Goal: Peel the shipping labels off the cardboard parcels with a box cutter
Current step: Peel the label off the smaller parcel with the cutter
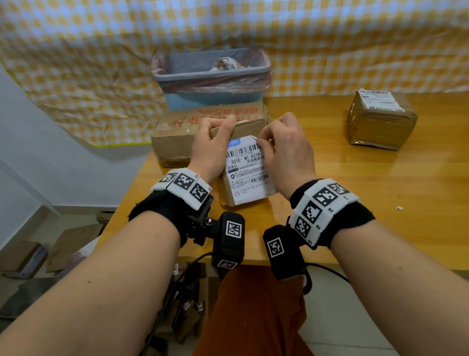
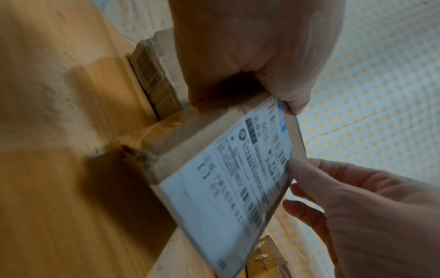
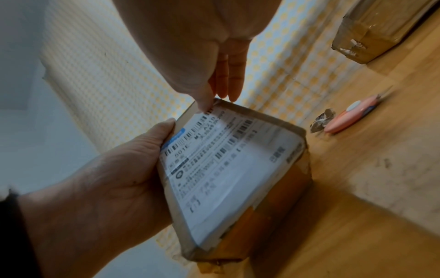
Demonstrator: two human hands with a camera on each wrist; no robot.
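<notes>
A small cardboard parcel (image 1: 247,128) stands tilted on the wooden table (image 1: 367,203), its white shipping label (image 1: 246,173) facing me. My left hand (image 1: 221,125) grips the parcel's top left corner, thumb on the label's edge (image 2: 295,105). My right hand (image 1: 263,142) pinches the label's top right corner, which looks slightly lifted. The right wrist view shows the same label (image 3: 226,169), the right hand's fingertips (image 3: 209,105) at its top edge, and a pink box cutter (image 3: 350,116) lying on the table beyond the parcel. No hand holds it.
A larger flat carton (image 1: 203,127) lies just behind the held parcel. Behind that is a grey lined bin (image 1: 211,73) with crumpled paper in it. A taped cube parcel (image 1: 380,119) with its own label sits at the far right. A crumpled scrap (image 3: 321,120) lies by the cutter.
</notes>
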